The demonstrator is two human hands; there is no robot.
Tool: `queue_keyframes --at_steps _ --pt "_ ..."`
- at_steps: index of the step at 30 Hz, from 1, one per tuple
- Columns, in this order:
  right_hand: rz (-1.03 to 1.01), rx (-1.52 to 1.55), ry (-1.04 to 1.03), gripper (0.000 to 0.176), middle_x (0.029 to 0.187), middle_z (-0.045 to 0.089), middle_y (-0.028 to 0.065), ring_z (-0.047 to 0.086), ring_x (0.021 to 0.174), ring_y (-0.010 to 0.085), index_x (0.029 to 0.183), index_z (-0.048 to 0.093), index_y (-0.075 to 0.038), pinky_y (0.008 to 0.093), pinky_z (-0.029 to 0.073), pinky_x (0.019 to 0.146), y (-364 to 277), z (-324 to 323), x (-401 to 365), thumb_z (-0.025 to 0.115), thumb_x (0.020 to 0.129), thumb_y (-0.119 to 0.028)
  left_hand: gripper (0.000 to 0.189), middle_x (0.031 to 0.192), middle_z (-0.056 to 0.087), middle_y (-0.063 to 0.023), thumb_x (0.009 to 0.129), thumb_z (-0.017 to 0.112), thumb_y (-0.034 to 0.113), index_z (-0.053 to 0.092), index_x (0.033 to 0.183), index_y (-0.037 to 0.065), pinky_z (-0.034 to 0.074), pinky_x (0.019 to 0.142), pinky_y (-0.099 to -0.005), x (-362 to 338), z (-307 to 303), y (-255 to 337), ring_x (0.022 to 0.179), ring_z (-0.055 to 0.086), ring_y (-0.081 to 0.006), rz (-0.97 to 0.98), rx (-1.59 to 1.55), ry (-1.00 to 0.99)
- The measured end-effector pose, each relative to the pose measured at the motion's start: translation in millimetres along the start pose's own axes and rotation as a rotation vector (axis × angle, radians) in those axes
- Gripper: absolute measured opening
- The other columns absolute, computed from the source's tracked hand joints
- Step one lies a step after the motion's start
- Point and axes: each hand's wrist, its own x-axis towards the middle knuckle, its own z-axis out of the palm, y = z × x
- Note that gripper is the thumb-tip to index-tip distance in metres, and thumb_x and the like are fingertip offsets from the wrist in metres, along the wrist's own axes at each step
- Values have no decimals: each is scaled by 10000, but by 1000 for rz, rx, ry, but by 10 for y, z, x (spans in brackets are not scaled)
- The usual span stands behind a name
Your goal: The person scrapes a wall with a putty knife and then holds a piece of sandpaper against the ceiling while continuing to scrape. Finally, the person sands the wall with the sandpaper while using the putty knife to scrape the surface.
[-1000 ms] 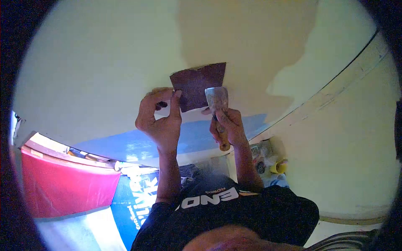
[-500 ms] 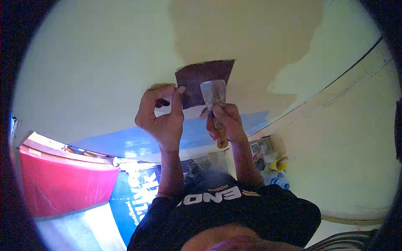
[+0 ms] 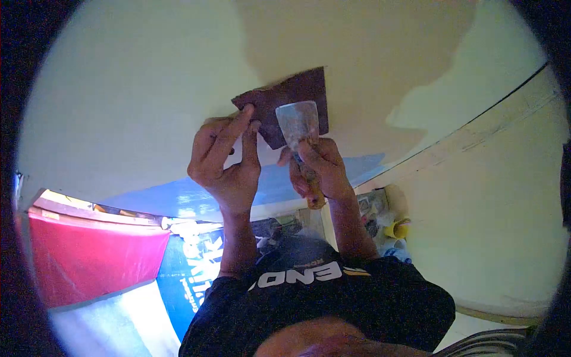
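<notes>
A dark reddish-brown piece of sandpaper [image 3: 312, 89] with a ragged upper edge is held up in front of the pale wall. My left hand [image 3: 229, 157] grips it at the left side, index finger and thumb at its edge, the other fingers curled. My right hand [image 3: 321, 166] is closed around a putty knife [image 3: 297, 122] with a worn metal blade and a yellowish handle. The blade points up and overlaps the sandpaper's lower part in this view.
The wall carries a large beige patch [image 3: 357, 47] and a glossy blue band [image 3: 196, 193]. Lower right, a yellow cup [image 3: 397, 229] stands beside a plastic bottle [image 3: 398, 250]. A red panel [image 3: 89, 256] and a blue printed banner [image 3: 178, 291] are at lower left.
The sandpaper has tilted, its left corner out further and its right corner higher. My left index finger has stretched up along its edge. The putty knife has shifted slightly up and left.
</notes>
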Motion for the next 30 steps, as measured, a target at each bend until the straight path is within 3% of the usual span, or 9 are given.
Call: queue_keyframes --at_steps 7,10,13,17,20,26,30 --pt "194 -130 70 510 484 489 26 420 340 85 926 602 33 241 352 330 403 -243 -263 440 960 -450 350 774 652 -12 652 740 -73 740 929 141 369 482 -240 -22 57 -33 669 567 -116 -2 -31 61" --pt "198 365 -45 504 526 482 27 432 393 79 916 573 19 239 352 357 363 -217 -466 414 967 -456 337 776 655 -15 656 735 -80 739 923 127 359 486 -233 2 19 14 653 558 -107 -52 3 26" --pt "-92 116 -52 475 576 478 38 452 449 77 906 523 4 236 360 387 279 -202 -358 378 981 -443 330 769 657 -15 659 731 -84 738 922 116 351 487 -233 55 -31 89 646 551 -95 -128 -13 10" --pt "-161 -203 231 382 632 517 60 508 469 110 945 489 -2 253 438 417 -51 101 -230 375 995 -363 331 764 658 -16 660 731 -82 737 927 114 345 483 -232 58 -25 80 646 549 -85 -95 -28 39" --pt "-99 -365 247 311 633 549 73 506 428 122 971 493 6 257 450 403 -162 157 -160 401 993 -290 327 761 658 -20 665 729 -79 739 927 116 345 482 -232 41 -57 75 652 558 -84 -93 -27 23" --pt "-240 -523 211 241 548 539 73 495 389 113 987 493 1 257 407 357 -334 130 45 443 980 -234 322 755 656 -22 667 735 -66 743 924 128 361 485 -239 43 -35 91 670 584 -86 -93 -67 50" --pt "-235 -566 229 235 518 530 62 490 381 108 893 503 -9 260 394 351 -82 34 6 447 976 -222 311 753 655 -19 667 734 -63 747 909 133 366 487 -240 49 -55 100 673 591 -92 -118 -49 40"
